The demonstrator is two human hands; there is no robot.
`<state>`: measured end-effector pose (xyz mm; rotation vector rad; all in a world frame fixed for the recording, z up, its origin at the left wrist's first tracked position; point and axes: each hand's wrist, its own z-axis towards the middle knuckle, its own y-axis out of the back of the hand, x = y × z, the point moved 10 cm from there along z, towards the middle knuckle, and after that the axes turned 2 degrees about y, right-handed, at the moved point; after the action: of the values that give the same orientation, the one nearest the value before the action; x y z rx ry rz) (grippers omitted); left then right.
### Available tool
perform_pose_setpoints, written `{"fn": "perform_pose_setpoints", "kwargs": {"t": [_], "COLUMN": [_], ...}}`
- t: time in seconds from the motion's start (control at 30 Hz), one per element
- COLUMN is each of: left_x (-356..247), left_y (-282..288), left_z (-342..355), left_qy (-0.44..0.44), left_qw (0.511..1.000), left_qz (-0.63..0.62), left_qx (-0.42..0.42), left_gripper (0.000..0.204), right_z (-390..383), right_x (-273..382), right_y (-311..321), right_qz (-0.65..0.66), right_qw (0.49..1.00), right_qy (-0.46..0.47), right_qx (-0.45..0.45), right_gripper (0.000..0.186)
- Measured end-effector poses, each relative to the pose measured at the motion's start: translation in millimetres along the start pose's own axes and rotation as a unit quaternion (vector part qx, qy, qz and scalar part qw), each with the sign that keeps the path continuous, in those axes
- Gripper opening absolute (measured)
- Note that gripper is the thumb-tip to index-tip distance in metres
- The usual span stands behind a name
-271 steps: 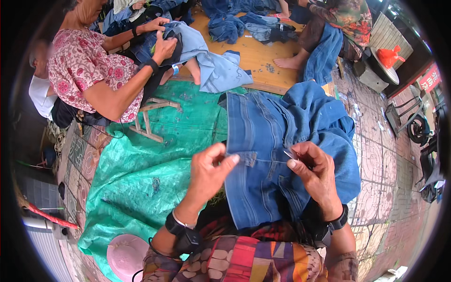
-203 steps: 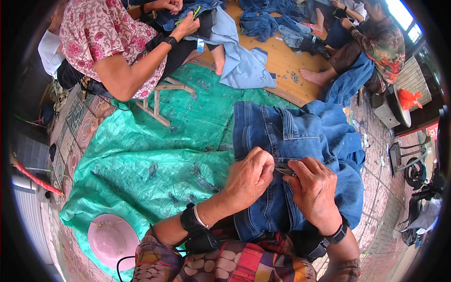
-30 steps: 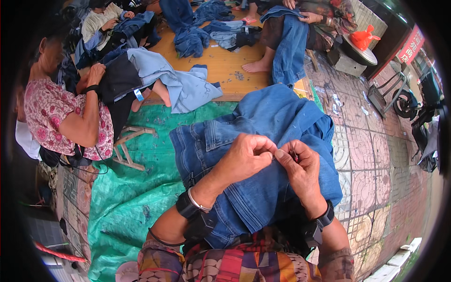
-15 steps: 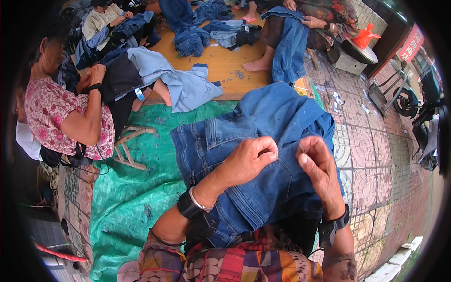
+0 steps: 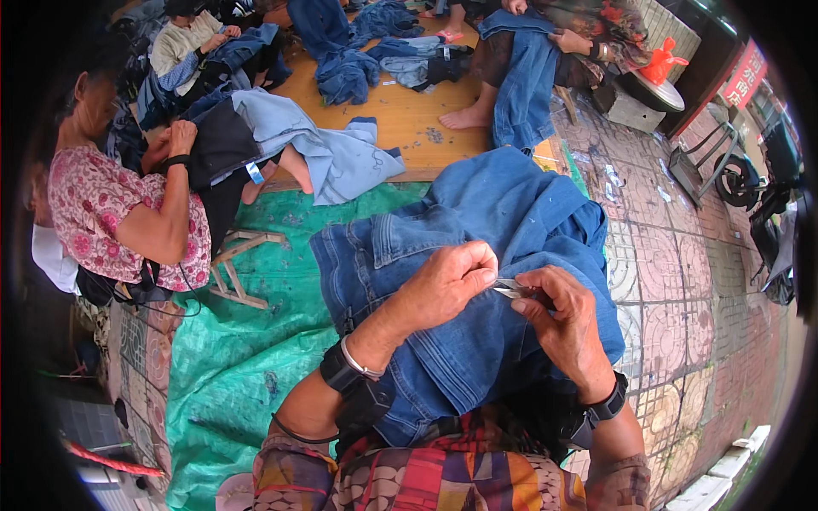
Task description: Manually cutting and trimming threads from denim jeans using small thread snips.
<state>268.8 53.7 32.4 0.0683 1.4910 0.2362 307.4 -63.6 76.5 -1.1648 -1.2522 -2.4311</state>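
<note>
Blue jeans lie rumpled over my lap, with seams and a pocket showing. My left hand is pinched closed just above the cloth; what its fingertips grip is too small to make out. My right hand is closed on small metal thread snips, whose blades point left and reach my left fingertips.
A green tarp is spread on the paved ground. Co-workers sit with denim garments on and around a wooden board. A small wooden stool stands at left, a red bag and metal trolley at right.
My hands drew apart half a second ago and have come together again. The snips' blades now lie level, pointing at my left fingers. The jeans are largely unmoved since one second ago.
</note>
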Motion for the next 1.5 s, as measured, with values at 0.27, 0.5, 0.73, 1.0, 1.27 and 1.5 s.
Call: {"fn": "perform_pose_setpoints", "kwargs": {"t": [0.27, 0.5, 0.73, 1.0, 1.27, 1.5], "left_x": [2.3, 0.9, -13.8, 180.4, 130.6, 115.0], "left_y": [0.3, 0.4, 71.6, 208.8, 115.2, 110.0], "left_z": [-0.9, -0.3, -49.2, -268.9, -200.3, -165.7], "left_qy": [0.009, 0.008, -0.012, 0.320, 0.203, 0.093], "left_qw": [1.000, 1.000, 0.972, 0.794, 0.898, 0.868], "left_qz": [0.006, 0.021, -0.094, 0.395, -0.195, -0.348], "left_qx": [-0.015, -0.012, -0.215, -0.333, -0.339, -0.342], "left_gripper": [0.014, 0.014, 0.023, 0.026, 0.026, 0.027], "right_z": [2.3, 5.5, -2.3, 0.9, -25.3, -85.8], "right_x": [3.2, 1.6, -13.6, -21.6, -5.9, 21.3], "right_y": [-1.7, -7.0, 6.1, 40.5, 70.7, 73.3], "right_qz": [-0.017, 0.002, 0.082, -0.069, -0.203, -0.244], "right_qw": [1.000, 1.000, 0.996, 0.996, 0.971, 0.966], "right_qy": [0.010, 0.028, -0.021, -0.048, 0.113, 0.088], "right_qx": [0.007, 0.009, 0.004, -0.016, -0.045, 0.016], "right_gripper": [0.021, 0.019, 0.020, 0.037, 0.022, 0.028]}}
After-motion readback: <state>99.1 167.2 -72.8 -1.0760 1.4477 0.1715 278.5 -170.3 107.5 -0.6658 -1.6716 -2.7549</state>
